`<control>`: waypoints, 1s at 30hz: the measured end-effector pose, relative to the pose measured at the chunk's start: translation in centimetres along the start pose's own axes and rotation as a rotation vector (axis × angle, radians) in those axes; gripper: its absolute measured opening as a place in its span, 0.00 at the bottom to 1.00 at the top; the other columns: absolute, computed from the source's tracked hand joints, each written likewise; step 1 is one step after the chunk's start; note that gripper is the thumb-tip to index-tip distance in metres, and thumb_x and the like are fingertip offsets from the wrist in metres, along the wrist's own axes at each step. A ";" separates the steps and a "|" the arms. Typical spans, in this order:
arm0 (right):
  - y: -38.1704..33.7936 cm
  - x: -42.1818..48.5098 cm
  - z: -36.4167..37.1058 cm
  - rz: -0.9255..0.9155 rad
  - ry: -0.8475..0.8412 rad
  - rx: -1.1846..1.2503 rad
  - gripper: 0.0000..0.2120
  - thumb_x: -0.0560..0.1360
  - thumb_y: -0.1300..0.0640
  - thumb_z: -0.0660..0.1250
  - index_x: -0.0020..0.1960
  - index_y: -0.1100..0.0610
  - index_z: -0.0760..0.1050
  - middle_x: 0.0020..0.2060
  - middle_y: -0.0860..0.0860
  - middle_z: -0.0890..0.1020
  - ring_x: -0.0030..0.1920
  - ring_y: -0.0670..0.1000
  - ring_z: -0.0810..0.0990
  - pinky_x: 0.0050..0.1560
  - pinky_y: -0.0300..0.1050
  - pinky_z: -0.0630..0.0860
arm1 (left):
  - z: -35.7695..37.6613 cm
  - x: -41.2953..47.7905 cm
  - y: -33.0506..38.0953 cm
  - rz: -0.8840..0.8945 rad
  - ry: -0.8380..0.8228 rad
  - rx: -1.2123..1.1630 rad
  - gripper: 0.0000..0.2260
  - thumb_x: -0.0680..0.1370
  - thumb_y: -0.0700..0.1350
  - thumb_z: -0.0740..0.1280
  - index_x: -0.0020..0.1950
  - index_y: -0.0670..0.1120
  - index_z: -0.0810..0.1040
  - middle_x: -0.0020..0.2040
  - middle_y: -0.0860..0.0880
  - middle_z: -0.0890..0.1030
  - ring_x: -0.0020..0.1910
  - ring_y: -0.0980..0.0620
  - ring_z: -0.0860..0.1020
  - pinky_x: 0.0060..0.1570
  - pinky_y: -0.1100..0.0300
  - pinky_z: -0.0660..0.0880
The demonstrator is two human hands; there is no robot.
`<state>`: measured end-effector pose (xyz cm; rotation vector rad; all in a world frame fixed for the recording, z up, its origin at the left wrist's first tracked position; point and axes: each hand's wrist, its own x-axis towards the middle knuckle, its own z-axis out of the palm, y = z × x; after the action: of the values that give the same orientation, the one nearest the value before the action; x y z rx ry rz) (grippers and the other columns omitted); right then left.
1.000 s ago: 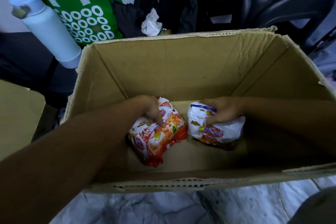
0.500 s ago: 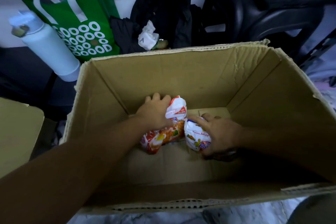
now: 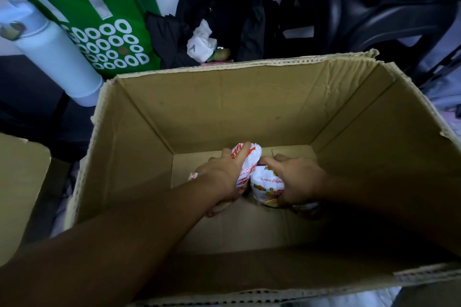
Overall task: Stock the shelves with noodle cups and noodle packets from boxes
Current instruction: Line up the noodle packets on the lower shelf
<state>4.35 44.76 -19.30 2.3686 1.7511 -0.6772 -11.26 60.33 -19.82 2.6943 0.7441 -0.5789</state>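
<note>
A large open cardboard box fills the view, and both my arms reach down to its bottom. My left hand grips an orange and white noodle packet, turned up on its edge. Beside it, my right hand grips a white noodle packet with coloured print. The two packets touch each other near the middle of the box floor. My hands hide the lower parts of both packets.
A green tote bag and a white bottle stand behind the box on the left. Dark clothing with crumpled white paper lies behind the middle. A black plastic chair stands at back right. Another cardboard piece sits at left.
Both hands have closed round their packets and tipped them from lying flat up onto their edges, drawing them together. The view has tilted slightly upward.
</note>
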 end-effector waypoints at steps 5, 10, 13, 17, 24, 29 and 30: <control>0.2 0.3 -0.1 -0.004 -0.015 0.030 0.48 0.57 0.41 0.78 0.72 0.40 0.59 0.56 0.48 0.76 0.52 0.57 0.81 0.48 0.50 0.78 | 0.4 0.4 0.0 0.007 -0.006 0.013 0.51 0.73 0.59 0.74 0.80 0.61 0.37 0.74 0.42 0.63 0.63 0.34 0.76 0.58 0.42 0.76; 0.8 1.0 -1.0 -0.043 -0.062 0.124 0.47 0.58 0.43 0.78 0.73 0.43 0.62 0.57 0.47 0.78 0.54 0.54 0.79 0.52 0.47 0.76 | -0.1 1.0 -0.2 0.023 0.025 0.029 0.51 0.71 0.56 0.77 0.80 0.61 0.42 0.69 0.44 0.69 0.62 0.36 0.78 0.54 0.45 0.78; 1.2 0.9 -2.2 -0.081 -0.086 0.131 0.45 0.57 0.41 0.76 0.71 0.44 0.65 0.59 0.47 0.79 0.56 0.53 0.79 0.55 0.48 0.77 | -1.8 1.1 -0.7 0.076 0.001 0.021 0.49 0.67 0.50 0.80 0.78 0.57 0.51 0.63 0.43 0.74 0.59 0.37 0.79 0.51 0.49 0.78; 2.0 -0.4 -5.2 -0.046 -0.073 0.068 0.40 0.59 0.42 0.79 0.66 0.44 0.65 0.50 0.49 0.82 0.49 0.56 0.81 0.46 0.48 0.77 | -5.2 -0.1 -1.3 0.122 -0.044 0.011 0.49 0.62 0.51 0.83 0.75 0.52 0.57 0.61 0.43 0.78 0.57 0.39 0.79 0.51 0.48 0.79; 1.5 -7.6 -15.1 0.006 0.071 0.364 0.33 0.58 0.45 0.81 0.57 0.40 0.67 0.46 0.44 0.85 0.46 0.46 0.84 0.49 0.53 0.82 | -14.7 -7.2 -1.3 0.233 -0.010 -0.130 0.44 0.64 0.50 0.83 0.71 0.57 0.59 0.55 0.53 0.80 0.51 0.50 0.80 0.50 0.52 0.81; -0.8 -13.8 -22.9 -0.034 0.176 0.387 0.35 0.59 0.49 0.81 0.60 0.38 0.68 0.47 0.41 0.84 0.45 0.42 0.84 0.46 0.50 0.82 | -23.3 -13.5 -1.6 0.333 0.125 -0.091 0.48 0.64 0.52 0.83 0.74 0.63 0.55 0.55 0.59 0.77 0.51 0.56 0.78 0.47 0.61 0.78; -1.4 -15.0 -24.6 -0.050 0.196 0.383 0.35 0.59 0.49 0.81 0.60 0.37 0.68 0.47 0.41 0.84 0.44 0.42 0.84 0.44 0.47 0.82 | -25.1 -14.7 -1.6 0.344 0.153 -0.071 0.50 0.64 0.52 0.83 0.76 0.64 0.53 0.53 0.61 0.76 0.49 0.58 0.77 0.44 0.66 0.75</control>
<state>6.50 40.71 9.12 2.7307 1.9096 -0.8854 -16.09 64.74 8.55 2.7329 0.3140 -0.2599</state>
